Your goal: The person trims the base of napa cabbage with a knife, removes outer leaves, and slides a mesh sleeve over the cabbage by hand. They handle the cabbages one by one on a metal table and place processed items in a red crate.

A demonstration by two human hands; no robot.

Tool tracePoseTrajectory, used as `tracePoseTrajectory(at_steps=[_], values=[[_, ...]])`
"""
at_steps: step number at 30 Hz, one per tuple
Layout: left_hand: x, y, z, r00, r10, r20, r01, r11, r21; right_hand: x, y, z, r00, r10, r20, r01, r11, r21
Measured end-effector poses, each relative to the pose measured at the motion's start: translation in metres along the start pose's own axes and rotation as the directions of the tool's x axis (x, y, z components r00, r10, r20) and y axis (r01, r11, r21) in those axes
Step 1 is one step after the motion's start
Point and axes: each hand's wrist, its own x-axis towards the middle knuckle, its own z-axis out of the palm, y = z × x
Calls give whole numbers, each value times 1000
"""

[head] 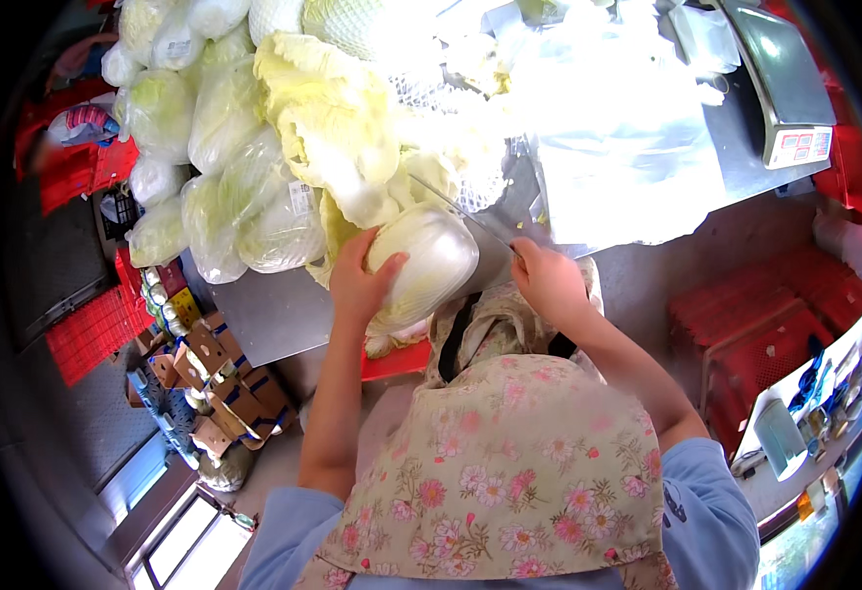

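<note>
My left hand [361, 276] grips a pale napa cabbage [431, 258] from its left side, thumb over the top, near the front edge of the metal table [276, 317]. In my right hand [549, 280] is a knife [468, 214], its thin blade slanting up and left just past the cabbage's far side. Whether the blade touches the cabbage I cannot tell. Loose yellow-green cabbage leaves [328, 110] lie beyond and left of the cabbage. Behind the blade is white foam netting [482, 188], partly washed out by glare.
Plastic-wrapped cabbages [254, 199] are piled at the left. Clear plastic bags [630, 155] lie right of the knife, with a weighing scale [796, 96] beyond. Red crates [763, 324] stand at the right, and a red container [398, 360] sits below the table edge. Cardboard boxes [232, 383] are stacked lower left.
</note>
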Motion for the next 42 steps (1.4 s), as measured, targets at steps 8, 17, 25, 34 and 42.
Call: tracePoseTrajectory(at_steps=[8, 17, 25, 34, 42], values=[[-31, 15, 18, 969, 178, -173, -115, 939, 325, 72, -12, -33, 983, -72, -167, 16, 950, -313], [-99, -46, 1, 943, -249, -221, 207, 958, -200, 63, -22, -2, 940, -48, 338, -25, 978, 209], [-127, -75, 39, 748, -494, 444, 451, -113, -886, 59, -16, 26, 870, 78, 487, -290, 879, 378], [-121, 33, -62, 980, -51, 192, 193, 472, -860, 74, 1, -5, 572, 145, 807, -820, 91, 565], [-55, 16, 12, 985, 149, -91, -173, 747, -643, 47, -32, -6, 743, -350, 570, -388, 468, 794]])
